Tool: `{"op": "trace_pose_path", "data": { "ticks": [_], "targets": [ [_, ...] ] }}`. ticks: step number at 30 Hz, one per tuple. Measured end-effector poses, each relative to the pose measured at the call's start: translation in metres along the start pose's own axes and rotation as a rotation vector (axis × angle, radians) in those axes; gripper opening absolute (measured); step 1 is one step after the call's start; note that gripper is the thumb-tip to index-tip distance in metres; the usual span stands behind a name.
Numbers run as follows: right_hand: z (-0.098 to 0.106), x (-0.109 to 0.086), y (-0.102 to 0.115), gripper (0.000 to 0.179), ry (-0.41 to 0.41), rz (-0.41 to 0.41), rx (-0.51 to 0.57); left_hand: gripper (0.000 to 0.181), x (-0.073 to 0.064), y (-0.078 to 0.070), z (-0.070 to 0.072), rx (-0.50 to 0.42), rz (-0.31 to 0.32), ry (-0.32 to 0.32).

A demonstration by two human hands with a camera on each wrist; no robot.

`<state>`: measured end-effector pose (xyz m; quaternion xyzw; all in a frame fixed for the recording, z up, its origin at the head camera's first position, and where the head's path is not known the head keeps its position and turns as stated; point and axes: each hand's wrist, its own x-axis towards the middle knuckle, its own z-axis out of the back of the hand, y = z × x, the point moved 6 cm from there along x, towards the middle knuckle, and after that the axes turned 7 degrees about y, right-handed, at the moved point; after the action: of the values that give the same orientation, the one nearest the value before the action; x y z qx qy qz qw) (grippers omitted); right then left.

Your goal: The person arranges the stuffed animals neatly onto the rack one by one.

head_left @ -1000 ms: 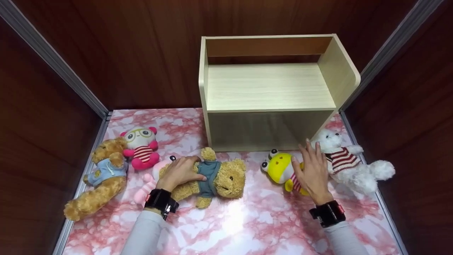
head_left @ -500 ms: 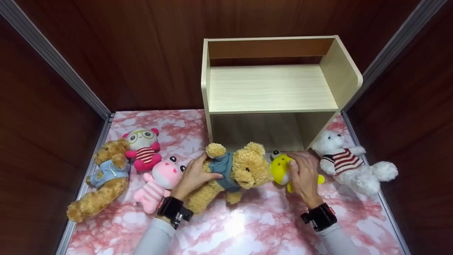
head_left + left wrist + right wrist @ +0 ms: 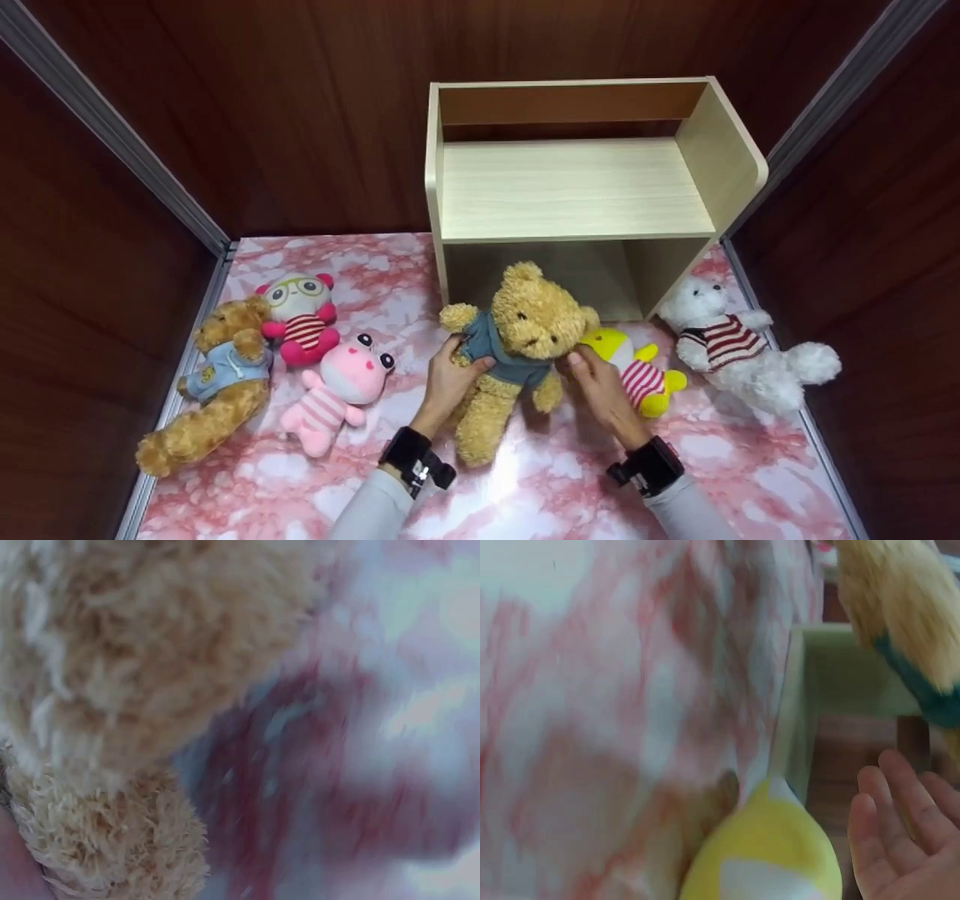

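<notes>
A tan teddy bear (image 3: pixel 517 360) in a blue-grey hooded top is raised upright in front of the shelf, leaning slightly right. My left hand (image 3: pixel 448 382) grips its side, thumb across the front of the top. Its fur (image 3: pixel 150 652) fills much of the left wrist view. At the bear's other side is my right hand (image 3: pixel 606 394), by its arm; in the right wrist view those fingers (image 3: pixel 911 802) are extended, just below the bear. Behind that hand lies a yellow frog plush (image 3: pixel 643 379) in a pink striped top, partly hidden.
A pale two-tier wooden shelf (image 3: pixel 577 187) stands at the back. Left are a pink frog plush (image 3: pixel 337 394), a pink panda plush (image 3: pixel 300 322) and a brown plush (image 3: pixel 225 375) in light blue. A white plush (image 3: pixel 735 345) lies right. Dark panels (image 3: pixel 315 112) enclose the floor.
My left hand has lifted the teddy bear, carried it right and turned it from lying sideways to upright. My right hand has moved left from the yellow frog plush to the bear's side.
</notes>
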<state>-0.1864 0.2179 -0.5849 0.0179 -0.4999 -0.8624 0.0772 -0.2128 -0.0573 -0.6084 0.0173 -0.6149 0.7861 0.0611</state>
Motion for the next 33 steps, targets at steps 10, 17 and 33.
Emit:
{"op": "trace_pose_path", "data": {
  "ticks": [10,17,33],
  "targets": [
    [-0.031,0.007,0.007,0.088,0.071,-0.116,0.095,0.067,0.001,0.010,-0.027,-0.092,0.102,-0.166],
    [-0.044,0.022,0.014,0.101,0.012,-0.077,0.188,0.078,-0.002,0.009,-0.040,-0.158,0.175,-0.136],
    [-0.023,0.057,0.003,0.119,-0.207,-0.128,0.393,0.054,0.019,-0.012,-0.056,-0.364,0.125,-0.104]
  ]
}}
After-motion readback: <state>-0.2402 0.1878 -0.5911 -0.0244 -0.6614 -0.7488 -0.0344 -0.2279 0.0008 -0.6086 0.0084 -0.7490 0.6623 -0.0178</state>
